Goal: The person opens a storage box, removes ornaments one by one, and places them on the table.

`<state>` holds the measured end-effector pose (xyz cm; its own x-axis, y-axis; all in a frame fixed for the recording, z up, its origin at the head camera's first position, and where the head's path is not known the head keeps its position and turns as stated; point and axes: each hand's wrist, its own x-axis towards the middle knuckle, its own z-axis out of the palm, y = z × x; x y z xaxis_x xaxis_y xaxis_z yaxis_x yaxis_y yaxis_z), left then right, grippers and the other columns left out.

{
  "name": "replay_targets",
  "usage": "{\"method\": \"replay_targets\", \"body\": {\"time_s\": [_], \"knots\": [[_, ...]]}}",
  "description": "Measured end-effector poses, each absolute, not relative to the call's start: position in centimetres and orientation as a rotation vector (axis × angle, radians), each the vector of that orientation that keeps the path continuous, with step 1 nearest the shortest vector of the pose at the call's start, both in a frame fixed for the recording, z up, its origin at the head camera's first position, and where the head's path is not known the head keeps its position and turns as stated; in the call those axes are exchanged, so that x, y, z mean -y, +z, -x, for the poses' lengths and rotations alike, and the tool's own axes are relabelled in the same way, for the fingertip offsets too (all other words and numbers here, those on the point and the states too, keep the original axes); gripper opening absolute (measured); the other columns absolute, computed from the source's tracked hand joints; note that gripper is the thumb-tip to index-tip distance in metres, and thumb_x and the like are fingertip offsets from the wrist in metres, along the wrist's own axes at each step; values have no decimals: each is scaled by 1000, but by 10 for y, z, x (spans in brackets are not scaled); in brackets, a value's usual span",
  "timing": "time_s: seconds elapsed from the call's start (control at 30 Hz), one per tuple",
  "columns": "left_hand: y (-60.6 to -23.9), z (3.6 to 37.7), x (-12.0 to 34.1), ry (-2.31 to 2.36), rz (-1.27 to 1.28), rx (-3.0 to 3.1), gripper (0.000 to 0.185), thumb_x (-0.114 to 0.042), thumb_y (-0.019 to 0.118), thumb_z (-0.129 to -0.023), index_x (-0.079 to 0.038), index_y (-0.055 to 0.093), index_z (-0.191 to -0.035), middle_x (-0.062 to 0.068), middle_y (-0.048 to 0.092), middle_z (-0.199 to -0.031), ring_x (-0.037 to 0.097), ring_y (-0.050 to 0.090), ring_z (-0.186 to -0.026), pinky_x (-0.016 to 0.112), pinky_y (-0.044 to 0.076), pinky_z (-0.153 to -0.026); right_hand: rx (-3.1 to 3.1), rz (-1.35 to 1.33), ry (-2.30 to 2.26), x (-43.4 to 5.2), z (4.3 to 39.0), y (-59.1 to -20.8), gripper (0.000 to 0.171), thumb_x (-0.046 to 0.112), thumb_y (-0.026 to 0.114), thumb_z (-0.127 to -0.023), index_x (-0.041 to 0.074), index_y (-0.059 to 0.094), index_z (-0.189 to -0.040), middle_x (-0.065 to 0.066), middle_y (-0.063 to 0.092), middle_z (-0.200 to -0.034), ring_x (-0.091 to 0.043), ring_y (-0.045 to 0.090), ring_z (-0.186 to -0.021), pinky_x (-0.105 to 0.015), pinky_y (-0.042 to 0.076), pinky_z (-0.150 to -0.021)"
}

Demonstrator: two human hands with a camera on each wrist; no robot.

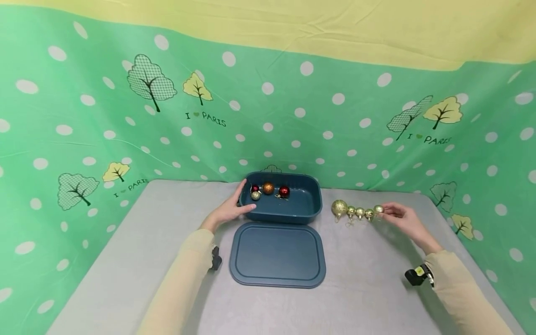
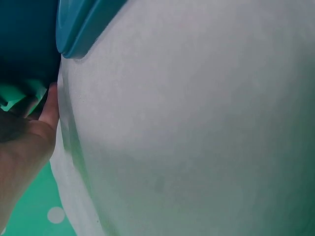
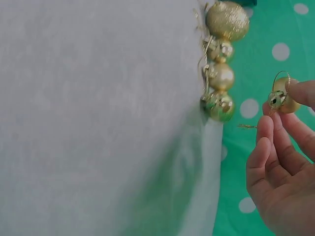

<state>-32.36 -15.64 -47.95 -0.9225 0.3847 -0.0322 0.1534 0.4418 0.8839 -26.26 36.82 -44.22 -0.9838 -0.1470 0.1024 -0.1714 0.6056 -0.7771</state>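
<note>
A blue plastic box point(image 1: 301, 218) holds several small Christmas baubles: a dark red one point(image 1: 255, 188), a pale gold one point(image 1: 256, 196), an orange one point(image 1: 268, 188) and a red one point(image 1: 284, 191). My left hand point(image 1: 228, 209) rests against the box's left end, fingers along its side and thumb stretched over the front rim. Thumb and fingertips of my right hand point(image 1: 404, 221) pinch a small matte gold bauble point(image 3: 290, 101) with a looped string. It is at the right end of a row of gold baubles point(image 1: 360, 213), the leftmost large and glittery point(image 1: 339, 207).
The blue lid point(image 1: 278, 255) lies flat on the grey-covered table point(image 1: 360, 288), just in front of the box. A green dotted curtain point(image 1: 268, 116) with trees stands behind and at both sides of the table.
</note>
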Motion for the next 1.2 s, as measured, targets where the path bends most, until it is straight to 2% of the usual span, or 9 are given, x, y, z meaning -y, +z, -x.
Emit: {"method": "replay_targets", "body": {"time_s": [0.2, 0.37, 0.47, 0.57, 0.7, 0.97, 1.2], "knots": [[-480, 324, 156, 1458, -460, -2466, 96, -37, 65, -93, -24, -6, -156, 7, -6, -161, 32, 1, -145, 53, 8, -114, 2815, -206, 1340, -375, 262, -444, 44, 13, 62, -95, -17, 49, -124, -28, 61, -109, 5, 55, -82, -21, 50, -72], [-480, 324, 158, 1470, -460, -2470, 96, -36, 65, -93, -23, -6, -156, 9, -6, -161, 33, 1, -145, 54, 7, -114, 2832, -184, 1347, -377, 265, -449, 45, 14, 62, -95, -17, 48, -125, -30, 61, -110, -7, 60, -84, -28, 53, -72], [-479, 324, 158, 1470, -459, -2469, 96, -35, 65, -93, -23, -6, -156, 9, -7, -161, 33, 1, -145, 54, 7, -113, 2837, -141, 1361, -377, 268, -455, 46, 14, 63, -95, -18, 49, -124, -30, 63, -106, -15, 64, -82, -30, 54, -67], [-479, 324, 158, 1471, -449, -2461, 95, -34, 64, -93, -24, -6, -156, 8, -6, -161, 33, 1, -145, 54, 7, -114, 2840, -100, 1372, -378, 271, -461, 45, 13, 63, -94, -20, 48, -122, -28, 64, -101, -18, 65, -77, -30, 54, -63], [-478, 323, 157, 1490, -433, -2446, 94, -31, 64, -94, -24, -6, -156, 9, -6, -161, 33, 0, -145, 54, 6, -114, 2879, -49, 1323, -378, 273, -467, 44, 14, 63, -94, -18, 50, -120, -27, 64, -102, -18, 62, -77, -28, 53, -63], [-478, 323, 155, 1497, -426, -2436, 93, -30, 64, -94, -26, -6, -156, 7, -7, -161, 33, 0, -145, 55, 7, -113, 2964, 119, 1244, -377, 275, -476, 53, 31, 61, -96, -14, 52, -124, -28, 57, -115, -22, 57, -91, -28, 49, -69], [-477, 321, 155, 1505, -420, -2432, 93, -28, 64, -95, -26, -6, -156, 8, -7, -161, 34, 0, -145, 54, 6, -113, 2947, 87, 1285, -379, 276, -477, 56, 31, 61, -96, -15, 50, -126, -25, 58, -113, -15, 57, -85, -25, 50, -67]]}}
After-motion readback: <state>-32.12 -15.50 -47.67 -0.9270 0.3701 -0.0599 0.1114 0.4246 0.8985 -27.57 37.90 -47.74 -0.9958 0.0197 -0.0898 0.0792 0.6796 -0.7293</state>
